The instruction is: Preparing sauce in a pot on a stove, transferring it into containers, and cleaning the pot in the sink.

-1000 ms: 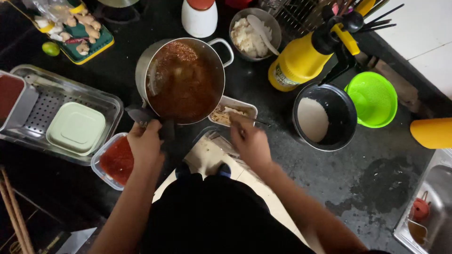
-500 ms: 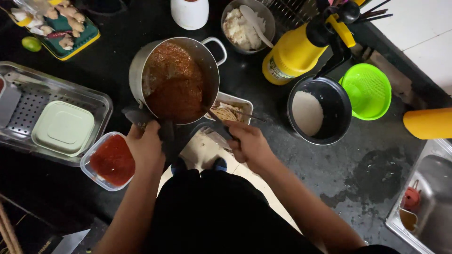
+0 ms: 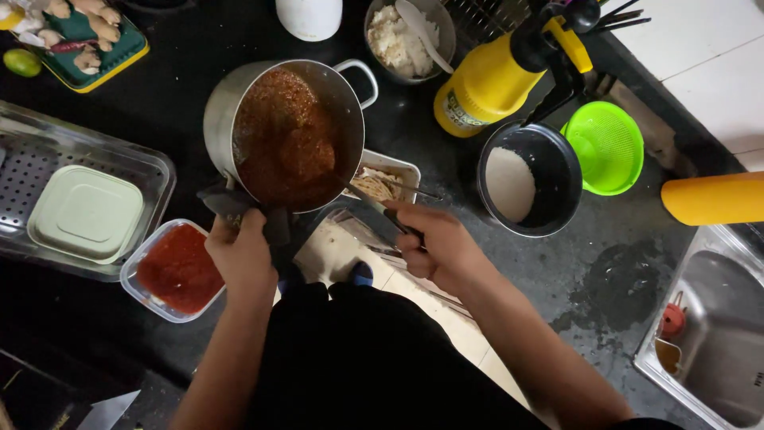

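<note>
On the dark counter below us, we see a steel pot of thick red-brown sauce, tilted toward the near edge. The left hand is closed tight around a dark cloth wrapped over the pot's near handle. The right hand is curled around the grip of a long utensil, whose tip reaches to the pot's lower rim; we cannot tell what kind of utensil it is. Just beside that rim, to the right, sits a small rectangular tray holding pale noodles.

We judge the step in hand to be scraping or moving sauce out of the tipped pot. The next move likely calls for a steady left-hand grip so the pot does not slip, and a controlled sweep of the utensil along the inner wall.

Counting what surrounds them: one clear container of red sauce just left of the left hand; one pale green lidded box inside one clear draining tray; one black bowl with something white in it; one green strainer; one yellow bottle with a black top; one metal bowl of white food with a spoon; one lime at far left; one sink at lower right.
</note>
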